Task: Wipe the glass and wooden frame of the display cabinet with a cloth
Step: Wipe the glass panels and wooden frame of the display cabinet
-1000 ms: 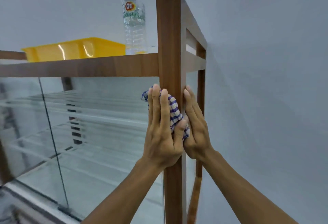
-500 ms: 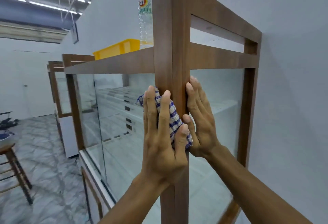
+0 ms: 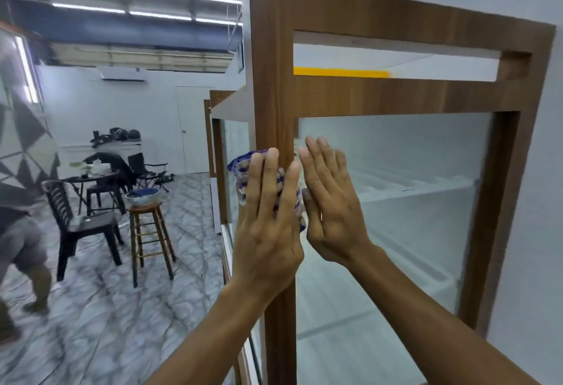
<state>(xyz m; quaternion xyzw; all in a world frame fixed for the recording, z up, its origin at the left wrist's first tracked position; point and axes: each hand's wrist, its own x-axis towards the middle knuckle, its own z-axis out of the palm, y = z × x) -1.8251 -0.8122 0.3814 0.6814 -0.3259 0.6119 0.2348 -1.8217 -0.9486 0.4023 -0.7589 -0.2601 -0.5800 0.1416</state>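
Note:
A display cabinet with a brown wooden frame (image 3: 274, 80) and glass panes fills the middle and right. Its side glass (image 3: 396, 202) faces me. My left hand (image 3: 268, 226) lies flat over a blue-and-white checked cloth (image 3: 239, 168), pressing it against the front corner post. My right hand (image 3: 332, 202) rests flat, fingers together, against the side of the same post and the edge of the side glass; its thumb touches the cloth. Most of the cloth is hidden under my left hand.
A yellow tray (image 3: 338, 72) lies on the cabinet top. To the left are a wooden stool (image 3: 149, 226) bearing a bowl (image 3: 141, 197), black chairs (image 3: 76, 220), a round table (image 3: 91, 176), and a person (image 3: 21, 232) walking at the left edge. A white wall (image 3: 536, 232) stands right of the cabinet.
My view has swung around the corner post from the cabinet's front to its side pane. Both hands stay on the post at about the same height, cloth still under the left.

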